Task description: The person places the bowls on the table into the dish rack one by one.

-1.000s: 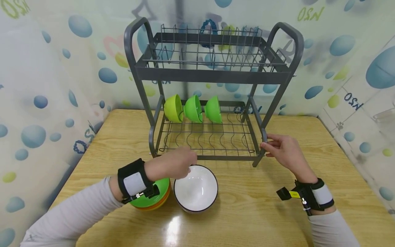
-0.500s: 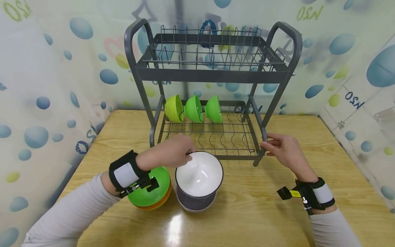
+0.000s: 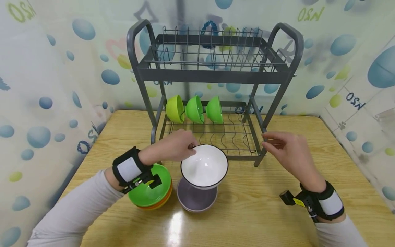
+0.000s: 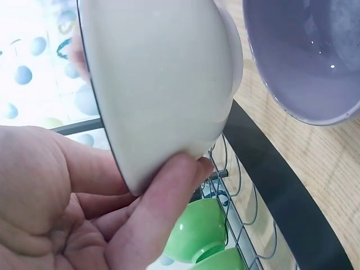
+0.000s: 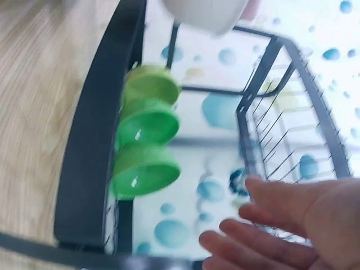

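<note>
My left hand [image 3: 172,145] pinches the rim of a white bowl [image 3: 206,166] with a dark edge, thumb on one side and fingers on the other. In the left wrist view the bowl's outside [image 4: 157,73] is turned toward the camera. The bowl is raised, overlapping a purple bowl [image 3: 197,199] that stands on the table. My right hand [image 3: 290,154], fingers loosely bent and holding nothing, is beside the right front post of a grey two-tier dish rack [image 3: 213,76]. In the right wrist view its fingers [image 5: 247,242] are spread apart.
On the rack's lower tier, a yellow-green bowl [image 3: 174,109] and two green bowls [image 3: 194,109] stand on edge in a row at the back left. Left of the purple bowl is a stack of green and orange dishes [image 3: 149,193]. The upper tier [image 3: 213,55] has wire dividers.
My left hand has lifted the white bowl off the purple one, moving it up and slightly right. My right hand has let go of the rack's right post.
</note>
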A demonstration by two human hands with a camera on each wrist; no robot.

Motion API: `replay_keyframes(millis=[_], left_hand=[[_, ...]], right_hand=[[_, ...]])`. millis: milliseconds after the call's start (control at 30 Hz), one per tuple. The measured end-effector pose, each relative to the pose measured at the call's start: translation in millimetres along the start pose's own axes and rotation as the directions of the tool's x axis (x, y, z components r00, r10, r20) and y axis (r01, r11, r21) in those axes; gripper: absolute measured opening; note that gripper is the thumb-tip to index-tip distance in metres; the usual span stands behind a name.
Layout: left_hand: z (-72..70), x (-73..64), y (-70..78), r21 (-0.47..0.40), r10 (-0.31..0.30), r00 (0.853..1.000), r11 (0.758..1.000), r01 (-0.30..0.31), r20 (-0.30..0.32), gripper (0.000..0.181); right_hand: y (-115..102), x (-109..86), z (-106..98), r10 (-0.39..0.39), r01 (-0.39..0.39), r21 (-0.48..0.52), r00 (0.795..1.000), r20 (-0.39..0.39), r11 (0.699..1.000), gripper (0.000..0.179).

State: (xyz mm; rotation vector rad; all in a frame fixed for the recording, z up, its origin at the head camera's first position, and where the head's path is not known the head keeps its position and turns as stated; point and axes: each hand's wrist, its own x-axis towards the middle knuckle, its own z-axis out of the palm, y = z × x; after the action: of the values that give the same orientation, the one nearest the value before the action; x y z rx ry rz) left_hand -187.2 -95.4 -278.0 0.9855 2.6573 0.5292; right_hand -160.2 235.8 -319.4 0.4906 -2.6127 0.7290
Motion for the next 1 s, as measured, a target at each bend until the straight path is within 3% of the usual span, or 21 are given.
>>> replay_keyframes(millis=[67,133,200,267,400,433,500,533,600,800,900,1000], left_hand=[[0.6,1.3,-0.2,-0.007,-0.003,1.000,1.000,0.003,-0.003,0.039],[1.3,2.6,-0.5,-0.013,-0.008,1.000,1.000,0.008,-0.005,0.041],[2.2,3.8,-0.8,-0.008,-0.013,1.000,1.000,0.013,-0.005,0.042],[3.4,4.8,-1.0,0.001,-0.018,1.000,1.000,0.018,-0.001,0.042],[5.7,5.7,-1.2,0.015,-0.028,0.999,0.999,0.028,0.015,0.036],[6.1,5.8,-1.1,0.021,-0.030,0.999,0.999,0.029,0.018,0.033],[6.6,5.7,-1.0,0.029,-0.034,0.999,0.999,0.034,0.023,0.029],[6.6,5.5,-1.1,0.032,-0.034,0.999,0.999,0.033,0.026,0.028],[6.6,4.9,-1.5,0.037,-0.029,0.999,0.999,0.028,0.029,0.026],[5.0,1.6,-3.9,-0.001,-0.004,1.000,1.000,0.004,0.023,0.025],[4.7,-0.7,-4.6,-0.027,0.000,1.000,1.000,0.000,0.021,0.029],[4.8,-5.7,-5.2,-0.044,0.002,1.000,0.999,-0.001,0.022,0.028]], right_hand=[[-12,-2.1,-2,-0.136,0.136,0.023,0.991,-0.007,0.990,0.029],[-25,-4.0,-2,-0.294,0.292,0.065,0.956,0.014,0.954,0.035],[-37,-5.5,0,-0.441,0.434,0.114,0.897,0.040,0.894,0.042],[-49,-6.4,4,-0.562,0.545,0.179,0.824,0.065,0.819,0.047],[-65,-7.3,16,-0.721,0.676,0.293,0.689,0.074,0.676,0.049],[-68,-7.4,18,-0.746,0.698,0.302,0.662,0.075,0.649,0.048],[-72,-7.7,23,-0.774,0.724,0.298,0.627,0.091,0.622,0.045],[-73,-7.6,25,-0.781,0.734,0.286,0.616,0.100,0.616,0.045],[-75,-7.5,27,-0.776,0.733,0.262,0.616,0.138,0.628,0.042],[-76,-4.7,30,-0.745,0.706,0.237,0.637,0.197,0.667,0.029],[-78,-2.1,30,-0.757,0.721,0.229,0.624,0.193,0.654,0.022],[-80,0.2,29,-0.779,0.743,0.234,0.594,0.200,0.627,0.015]])
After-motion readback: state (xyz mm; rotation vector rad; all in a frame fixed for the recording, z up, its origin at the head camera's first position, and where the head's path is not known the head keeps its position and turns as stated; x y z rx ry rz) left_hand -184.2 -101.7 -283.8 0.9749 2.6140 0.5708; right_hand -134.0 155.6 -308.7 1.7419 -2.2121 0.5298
